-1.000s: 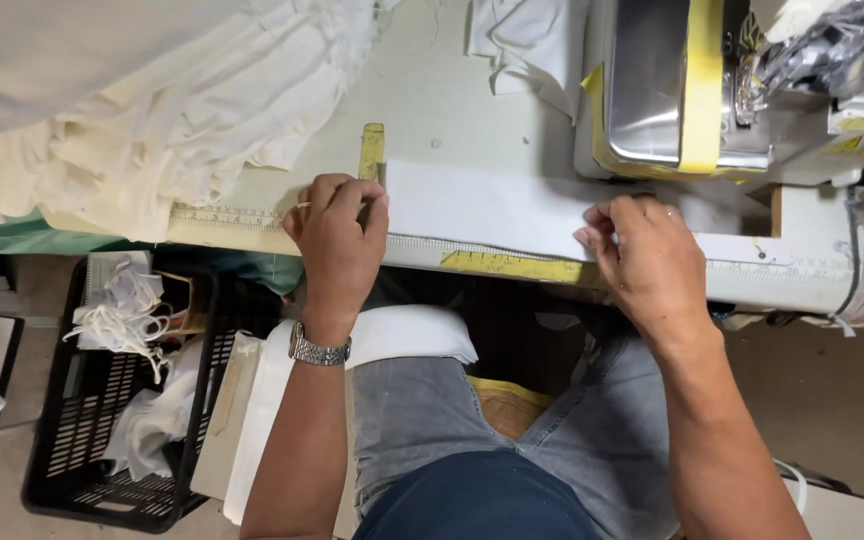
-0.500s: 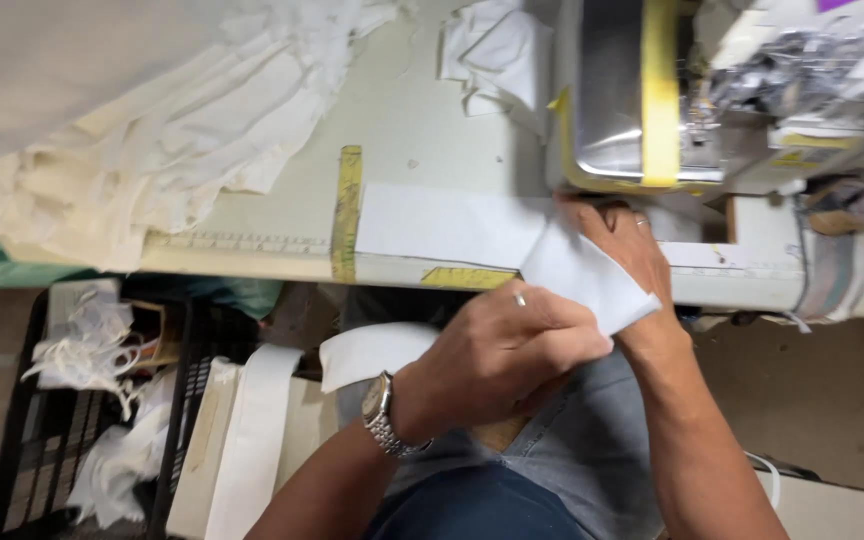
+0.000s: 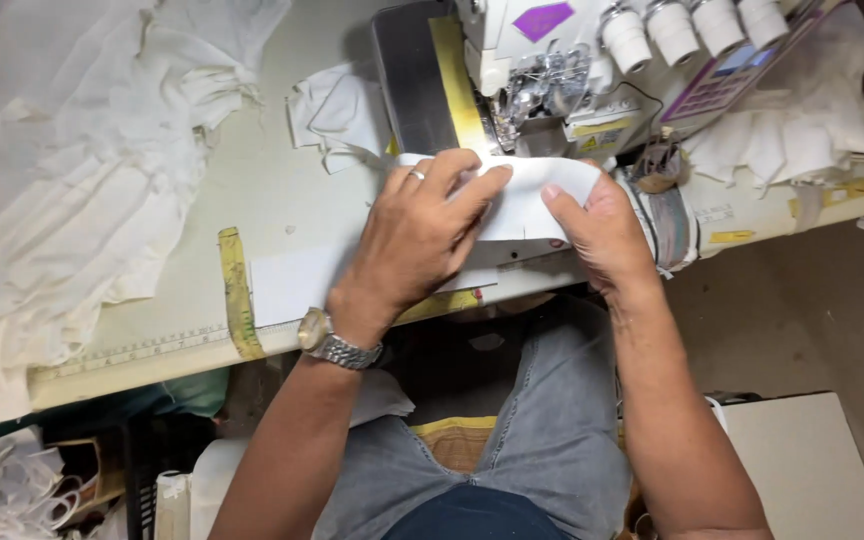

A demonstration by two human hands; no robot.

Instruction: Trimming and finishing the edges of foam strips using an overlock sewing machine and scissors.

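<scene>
A white fabric strip (image 3: 527, 200) lies in front of the sewing machine (image 3: 542, 75) on the pale table (image 3: 282, 190). My left hand (image 3: 417, 235), with a ring and a metal wristwatch, presses flat on the strip's left part. My right hand (image 3: 597, 225) pinches the strip's right end between thumb and fingers, just below the machine's needle area. The strip's middle is partly hidden under my left fingers.
A heap of white cloth (image 3: 82, 180) covers the table's left side. Small white pieces (image 3: 337, 110) lie left of the machine, more white cloth (image 3: 802, 130) at its right. Yellow tape (image 3: 237, 295) and a ruler mark the front edge. A black basket (image 3: 72, 490) sits below left.
Both hands have brought the white strip up from the table's front edge to the machine. My left hand moved from the left ruler mark across to the strip.
</scene>
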